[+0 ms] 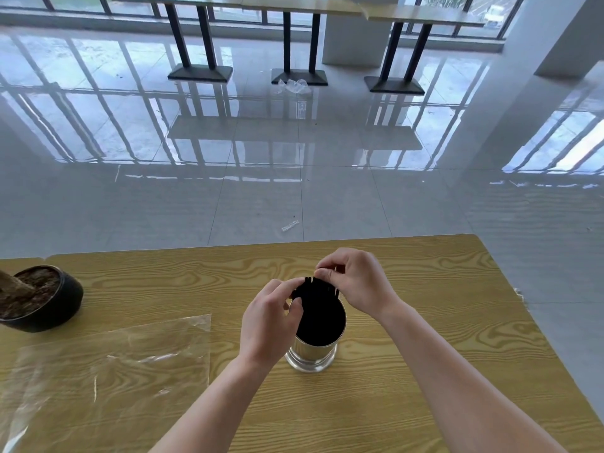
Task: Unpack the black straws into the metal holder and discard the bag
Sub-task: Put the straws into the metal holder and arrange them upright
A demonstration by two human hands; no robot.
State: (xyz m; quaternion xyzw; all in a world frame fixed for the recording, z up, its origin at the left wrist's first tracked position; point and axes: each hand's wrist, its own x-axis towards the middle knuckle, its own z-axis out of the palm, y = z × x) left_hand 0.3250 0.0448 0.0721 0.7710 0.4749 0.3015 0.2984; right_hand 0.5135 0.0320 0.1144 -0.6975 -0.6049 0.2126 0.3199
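You are holding both hands at the top of the metal holder (312,354), which is standing upright on the wooden table (425,289). The black straws (318,308) are sitting inside the holder as one dark bundle. Their long axis is running up and down with the holder, and their tips are sticking out above its far rim.

Your left hand (268,325) is coming from the left side of the holder. Its curled fingers are pinching the straws at the near-left edge of the bundle. Your right hand (356,282) is reaching over the far-right side of the holder, and its thumb and forefinger are pinching some straw tips there. So neither hand is free now; both are gripping straws.

The unpacking is looking nearly complete to me, and I think you are only arranging the bundle. The part not yet done is the bag. The clear bag (108,364) is lying flat and looks empty on the table, well to the left of the holder and a little nearer to you. A dark pot (42,299) is standing farther left, beyond the bag.

Because the bag is lying on the left side of the holder, your left hand is the nearer one. It will probably have to let the straws go first and then move leftward and down to the flat film.
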